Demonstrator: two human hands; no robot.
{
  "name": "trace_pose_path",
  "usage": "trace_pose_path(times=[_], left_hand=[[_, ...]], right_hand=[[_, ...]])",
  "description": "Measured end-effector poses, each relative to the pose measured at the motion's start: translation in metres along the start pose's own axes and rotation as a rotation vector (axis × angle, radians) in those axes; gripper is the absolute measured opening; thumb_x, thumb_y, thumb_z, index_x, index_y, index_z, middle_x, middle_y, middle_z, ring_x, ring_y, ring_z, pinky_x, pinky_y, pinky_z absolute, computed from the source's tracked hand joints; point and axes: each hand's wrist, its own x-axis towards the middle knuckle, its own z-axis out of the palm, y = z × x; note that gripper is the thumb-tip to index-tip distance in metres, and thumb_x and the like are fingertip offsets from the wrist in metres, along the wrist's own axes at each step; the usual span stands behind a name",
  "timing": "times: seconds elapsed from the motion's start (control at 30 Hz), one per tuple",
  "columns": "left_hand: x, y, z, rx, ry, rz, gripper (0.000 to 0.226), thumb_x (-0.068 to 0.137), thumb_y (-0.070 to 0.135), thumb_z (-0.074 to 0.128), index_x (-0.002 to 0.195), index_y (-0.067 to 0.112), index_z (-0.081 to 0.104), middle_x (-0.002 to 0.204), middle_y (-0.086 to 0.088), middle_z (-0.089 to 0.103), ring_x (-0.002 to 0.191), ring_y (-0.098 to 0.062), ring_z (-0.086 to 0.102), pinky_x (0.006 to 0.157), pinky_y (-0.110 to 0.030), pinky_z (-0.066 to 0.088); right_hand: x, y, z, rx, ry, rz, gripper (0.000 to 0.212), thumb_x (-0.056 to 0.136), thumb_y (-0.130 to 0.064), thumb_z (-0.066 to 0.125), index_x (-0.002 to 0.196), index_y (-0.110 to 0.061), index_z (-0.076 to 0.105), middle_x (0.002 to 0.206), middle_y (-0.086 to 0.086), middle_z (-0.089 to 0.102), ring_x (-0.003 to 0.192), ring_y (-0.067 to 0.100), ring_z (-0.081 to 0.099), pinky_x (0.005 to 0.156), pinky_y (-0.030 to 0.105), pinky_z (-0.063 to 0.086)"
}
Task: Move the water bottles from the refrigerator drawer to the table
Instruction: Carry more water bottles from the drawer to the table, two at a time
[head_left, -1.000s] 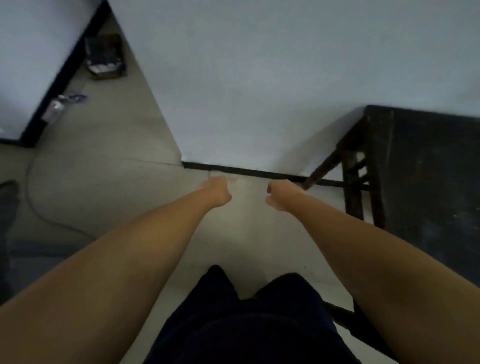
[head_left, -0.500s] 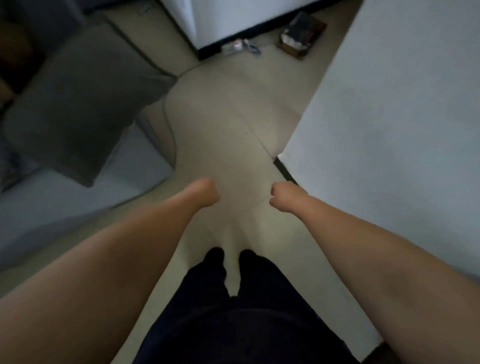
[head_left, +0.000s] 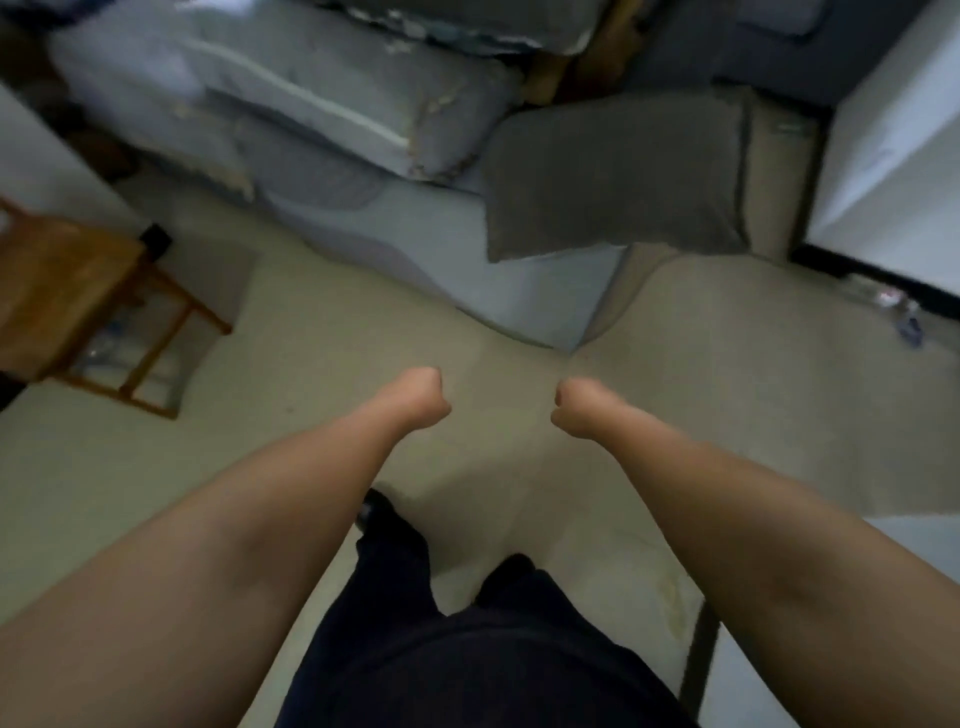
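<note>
Both my forearms reach forward over a pale floor. My left hand (head_left: 423, 397) is curled into a fist with nothing in it. My right hand (head_left: 574, 408) is also a closed fist, holding nothing, about a hand's width to its right. No refrigerator drawer is in view. Some clear plastic bottles or wrapping (head_left: 127, 356) lie under a wooden table (head_left: 57, 291) at the left edge; they are too blurred to tell apart. My dark trousers and shoes show below my arms.
A grey sofa (head_left: 363, 124) with loose cushions fills the top, with a dark grey cushion (head_left: 618, 182) hanging over its front. A white wall (head_left: 893, 156) with a black skirting stands at the right, with small litter (head_left: 893, 306) on the floor beside it.
My view has swung left: the white wall and dark table slid out to the right, and the sofa and wooden table came in. Both fists stayed closed in front of me.
</note>
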Motion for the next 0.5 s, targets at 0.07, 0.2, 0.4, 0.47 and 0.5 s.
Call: trace_pose_path(times=[0.07,0.2,0.4,0.47,0.5], left_hand=[[-0.006,-0.047,-0.009,-0.08,0.044,-0.094,0.032,0.087,0.016,0.051,0.116,0.005,0.057,0.122,-0.018,0.059,0.112,-0.032,0.058,0.087,-0.033,0.048],[-0.015,-0.106,-0.017,-0.168,0.053,-0.198,0.024,0.088,0.01,0.049,0.106,-0.001,0.059,0.113,-0.021,0.062,0.104,-0.034,0.06,0.076,-0.033,0.046],[-0.019,-0.229,-0.048,-0.264,0.089,-0.35,0.03,0.087,0.016,0.05,0.111,0.0,0.058,0.117,-0.024,0.06,0.107,-0.036,0.06,0.085,-0.037,0.05],[-0.02,-0.265,-0.062,-0.301,0.116,-0.364,0.029,0.087,0.019,0.052,0.111,0.004,0.057,0.116,-0.019,0.061,0.106,-0.034,0.059,0.083,-0.035,0.048],[-0.022,-0.281,-0.07,-0.321,0.129,-0.37,0.028,0.087,0.02,0.052,0.111,0.005,0.056,0.115,-0.017,0.061,0.105,-0.033,0.059,0.081,-0.033,0.047]], right_hand=[[0.017,-0.05,-0.002,-0.103,-0.009,-0.101,0.031,0.093,-0.022,0.048,0.116,-0.004,0.06,0.12,0.015,0.06,0.108,0.033,0.06,0.077,0.029,0.043],[0.039,-0.113,-0.003,-0.227,-0.056,-0.224,0.031,0.094,-0.02,0.043,0.114,-0.003,0.061,0.117,0.014,0.061,0.097,0.032,0.058,0.077,0.031,0.044],[0.063,-0.248,-0.004,-0.341,-0.038,-0.361,0.037,0.093,-0.02,0.044,0.12,-0.003,0.062,0.125,0.014,0.061,0.114,0.033,0.06,0.086,0.032,0.049],[0.071,-0.289,-0.005,-0.383,-0.04,-0.37,0.038,0.092,-0.019,0.043,0.12,-0.003,0.062,0.126,0.014,0.062,0.115,0.032,0.06,0.088,0.032,0.05],[0.073,-0.31,-0.007,-0.4,-0.039,-0.377,0.038,0.092,-0.018,0.043,0.121,-0.003,0.062,0.126,0.014,0.062,0.115,0.032,0.06,0.089,0.032,0.05]])
